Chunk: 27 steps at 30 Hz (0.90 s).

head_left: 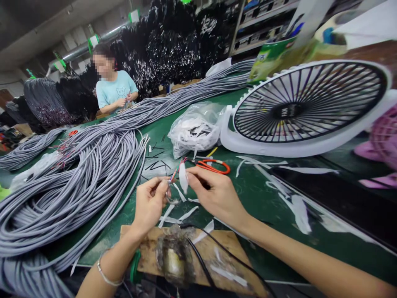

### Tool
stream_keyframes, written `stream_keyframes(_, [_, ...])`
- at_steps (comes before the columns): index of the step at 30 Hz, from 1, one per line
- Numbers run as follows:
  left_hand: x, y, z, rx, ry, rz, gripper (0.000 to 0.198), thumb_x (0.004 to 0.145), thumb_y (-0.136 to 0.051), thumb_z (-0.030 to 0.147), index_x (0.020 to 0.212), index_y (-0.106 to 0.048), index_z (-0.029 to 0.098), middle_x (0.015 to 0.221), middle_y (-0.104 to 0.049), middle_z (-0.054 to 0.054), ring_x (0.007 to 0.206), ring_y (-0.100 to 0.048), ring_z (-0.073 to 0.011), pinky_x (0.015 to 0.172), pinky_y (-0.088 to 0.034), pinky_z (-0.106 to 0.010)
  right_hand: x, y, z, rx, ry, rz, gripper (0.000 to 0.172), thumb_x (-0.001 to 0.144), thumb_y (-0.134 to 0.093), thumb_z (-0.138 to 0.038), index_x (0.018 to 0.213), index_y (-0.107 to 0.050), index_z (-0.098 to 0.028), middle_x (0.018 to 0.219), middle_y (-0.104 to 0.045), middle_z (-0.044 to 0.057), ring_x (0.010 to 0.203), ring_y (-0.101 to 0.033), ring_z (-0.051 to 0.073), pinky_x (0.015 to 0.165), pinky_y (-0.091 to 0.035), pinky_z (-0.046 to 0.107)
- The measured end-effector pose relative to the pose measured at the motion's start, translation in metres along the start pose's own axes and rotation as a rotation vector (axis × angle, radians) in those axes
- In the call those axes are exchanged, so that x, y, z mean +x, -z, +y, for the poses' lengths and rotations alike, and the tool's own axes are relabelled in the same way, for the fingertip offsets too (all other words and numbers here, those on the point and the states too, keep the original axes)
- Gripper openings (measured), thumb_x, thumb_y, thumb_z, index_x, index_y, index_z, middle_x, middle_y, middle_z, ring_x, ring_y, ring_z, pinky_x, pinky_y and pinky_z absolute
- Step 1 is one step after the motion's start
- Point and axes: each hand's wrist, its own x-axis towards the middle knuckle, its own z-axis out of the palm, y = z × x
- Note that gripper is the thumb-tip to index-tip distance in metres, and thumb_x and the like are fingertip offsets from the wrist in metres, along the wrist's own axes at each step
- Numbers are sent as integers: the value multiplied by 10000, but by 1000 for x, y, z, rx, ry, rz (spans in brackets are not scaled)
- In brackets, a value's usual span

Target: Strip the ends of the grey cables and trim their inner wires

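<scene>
My left hand (151, 202) is closed in a pinch on thin coloured wires (173, 177), which stick up past the fingertips. Frayed, pale strands hang just below that grip. Beside it, my right hand (218, 193) is closed, thumb and fingers pinching a white strip (183, 178) close against the wires. Whether the strip is wrapped around them I cannot tell. Orange-handled scissors (217, 166) lie right behind my right hand. Several loose white strips (168, 215) are scattered on the green table (108, 238) under both hands.
Bundles of grey cable (89, 194) fill the left side. Behind my hands sits a clear bag (195, 132) of white pieces, next to a white fan (291, 111). A wooden board (229, 252) bearing a small device lies in front. A co-worker (116, 91) sits across the table.
</scene>
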Motion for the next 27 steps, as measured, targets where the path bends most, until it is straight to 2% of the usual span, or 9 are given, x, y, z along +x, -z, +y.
stream_keyframes(3, [-1, -2, -8, 130, -95, 10, 298, 716, -594, 385, 791, -661, 105, 542, -529, 6, 450, -408, -70, 435, -333, -188, 3, -2, 2, 188, -236, -59, 352, 810, -486, -475, 667, -554, -161, 489, -436, -39, 415, -376, 83, 392, -303, 208])
stream_keyframes(5, [-2, -4, -13, 261, -169, 10, 214, 705, -606, 306, 767, -673, 112, 603, -602, -25, 521, -486, -98, 509, -390, -204, 4, -2, 2, 207, -282, -70, 370, 782, -516, -487, 589, -485, -173, 479, -385, -46, 423, -342, 78, 397, -284, 211])
stream_keyframes(8, [0, -6, -17, 383, -182, 13, 180, 686, -623, 280, 707, -675, 109, 611, -630, -31, 523, -496, -103, 518, -388, -205, 3, 0, -1, 141, -186, -57, 351, 799, -510, -380, 530, -396, -185, 479, -363, -44, 440, -332, 77, 423, -271, 213])
stream_keyframes(12, [3, -6, -17, 390, -169, 40, 258, 757, -562, 313, 851, -703, 119, 630, -648, -20, 527, -502, -105, 515, -379, -205, 2, 0, -5, 61, -42, 0, 336, 805, -483, -255, 507, -340, -191, 473, -343, -46, 432, -309, 72, 425, -250, 213])
stream_keyframes(15, [5, -5, -16, 366, -240, 87, 271, 783, -534, 321, 782, -717, 122, 672, -665, -34, 604, -547, -129, 578, -408, -220, 0, -2, -6, 94, -50, -4, 326, 805, -471, -247, 510, -342, -192, 473, -344, -45, 429, -314, 73, 422, -252, 213])
stream_keyframes(17, [5, -4, -16, 303, -245, 128, 292, 769, -551, 351, 703, -710, 116, 616, -635, -28, 553, -518, -115, 533, -393, -216, -1, -5, -6, 142, -108, -33, 332, 809, -458, -277, 508, -344, -193, 471, -335, -44, 432, -307, 74, 420, -245, 217])
stream_keyframes(23, [8, -3, -17, -64, -62, 149, 347, 657, -656, 444, 707, -693, 103, 481, -519, 23, 376, -344, -34, 372, -265, -168, 1, -12, -4, 370, -367, -167, 337, 772, -453, -416, 534, -402, -182, 510, -338, -32, 479, -318, 83, 446, -267, 224])
stream_keyframes(27, [8, -7, -12, -107, -75, 189, 339, 582, -718, 432, 639, -656, 104, 468, -495, 41, 358, -295, -10, 346, -220, -151, 3, -11, -5, 407, -407, -189, 351, 737, -458, -439, 510, -369, -187, 508, -311, -36, 482, -289, 78, 444, -246, 229])
